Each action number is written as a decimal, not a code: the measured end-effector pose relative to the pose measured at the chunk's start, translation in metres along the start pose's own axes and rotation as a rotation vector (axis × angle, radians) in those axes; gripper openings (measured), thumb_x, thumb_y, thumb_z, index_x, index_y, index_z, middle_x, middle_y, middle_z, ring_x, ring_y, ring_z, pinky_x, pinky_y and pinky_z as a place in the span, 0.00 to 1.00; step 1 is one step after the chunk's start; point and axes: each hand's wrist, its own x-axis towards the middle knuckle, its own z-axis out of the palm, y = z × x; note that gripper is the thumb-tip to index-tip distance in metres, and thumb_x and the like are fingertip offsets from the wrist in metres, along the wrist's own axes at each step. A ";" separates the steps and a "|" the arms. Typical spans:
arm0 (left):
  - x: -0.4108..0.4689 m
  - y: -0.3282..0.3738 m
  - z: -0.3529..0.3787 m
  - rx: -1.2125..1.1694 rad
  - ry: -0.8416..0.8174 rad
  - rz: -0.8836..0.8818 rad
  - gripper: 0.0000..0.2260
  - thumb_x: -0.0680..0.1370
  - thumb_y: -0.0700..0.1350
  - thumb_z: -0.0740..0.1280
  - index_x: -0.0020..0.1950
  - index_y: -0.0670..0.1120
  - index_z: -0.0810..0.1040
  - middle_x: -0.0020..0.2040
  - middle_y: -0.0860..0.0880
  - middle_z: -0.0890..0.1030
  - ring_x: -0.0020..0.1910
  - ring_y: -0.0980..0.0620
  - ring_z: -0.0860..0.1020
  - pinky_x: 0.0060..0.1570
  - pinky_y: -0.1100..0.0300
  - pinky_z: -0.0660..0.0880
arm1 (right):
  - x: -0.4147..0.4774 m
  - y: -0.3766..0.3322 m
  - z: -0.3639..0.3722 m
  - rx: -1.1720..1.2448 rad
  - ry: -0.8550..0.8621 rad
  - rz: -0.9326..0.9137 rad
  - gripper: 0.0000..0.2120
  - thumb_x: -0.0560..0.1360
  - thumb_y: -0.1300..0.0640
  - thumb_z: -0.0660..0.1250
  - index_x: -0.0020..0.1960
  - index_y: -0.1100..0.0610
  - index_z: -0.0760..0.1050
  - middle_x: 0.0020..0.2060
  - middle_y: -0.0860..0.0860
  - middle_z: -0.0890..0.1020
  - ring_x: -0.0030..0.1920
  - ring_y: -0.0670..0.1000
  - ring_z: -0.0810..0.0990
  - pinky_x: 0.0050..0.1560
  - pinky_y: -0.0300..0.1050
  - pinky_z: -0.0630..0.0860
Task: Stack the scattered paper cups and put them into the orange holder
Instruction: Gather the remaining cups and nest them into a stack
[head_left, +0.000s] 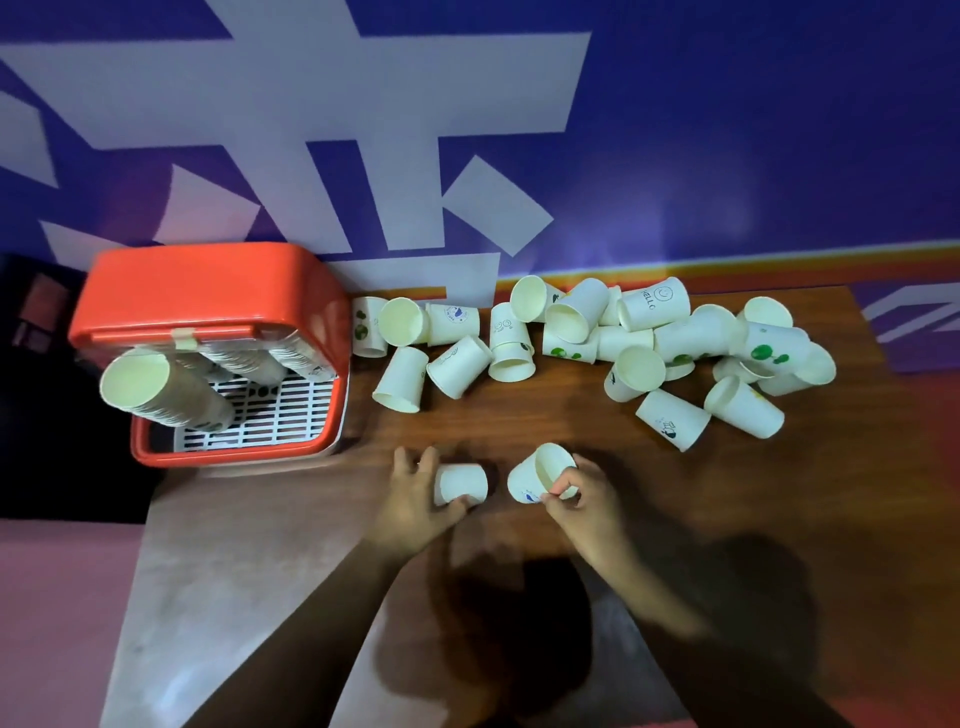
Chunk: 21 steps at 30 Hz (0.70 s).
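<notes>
Up-left of the left hand (415, 501), the orange plastic holder (208, 291) contains stacked white paper cups (166, 389). The left hand grips a sideways white cup (462, 482); just right, the right hand (589, 501) pinches the rim of a tilted cup (532, 475). Beyond both hands, loose cups (649, 338) litter the brown wooden table (519, 426), bare wood between

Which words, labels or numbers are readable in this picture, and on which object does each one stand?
"HELLO", beside a smiley face: on a paper cup lying on its side.
Small prints on other cups: too blurred to read.
White shapes on the blue wall: cropped, not readable.
</notes>
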 end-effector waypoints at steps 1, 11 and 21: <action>-0.004 -0.001 0.002 0.030 -0.007 -0.018 0.30 0.71 0.57 0.74 0.66 0.46 0.67 0.59 0.47 0.63 0.58 0.48 0.68 0.60 0.53 0.72 | -0.007 0.001 0.000 -0.008 0.008 -0.008 0.14 0.67 0.59 0.77 0.35 0.50 0.71 0.61 0.51 0.77 0.63 0.52 0.74 0.57 0.42 0.73; -0.020 -0.001 0.034 0.431 0.022 0.199 0.36 0.70 0.57 0.73 0.74 0.45 0.66 0.59 0.45 0.72 0.56 0.42 0.74 0.54 0.49 0.73 | -0.043 -0.009 0.003 -0.065 0.051 -0.096 0.31 0.68 0.55 0.77 0.68 0.57 0.71 0.63 0.53 0.77 0.63 0.53 0.75 0.62 0.40 0.68; 0.004 0.020 -0.027 0.048 -0.055 0.061 0.48 0.63 0.76 0.63 0.77 0.52 0.64 0.68 0.48 0.65 0.71 0.45 0.64 0.71 0.49 0.64 | -0.026 0.013 -0.027 -0.082 -0.172 -0.102 0.45 0.66 0.45 0.78 0.77 0.48 0.58 0.75 0.48 0.62 0.74 0.50 0.61 0.73 0.50 0.64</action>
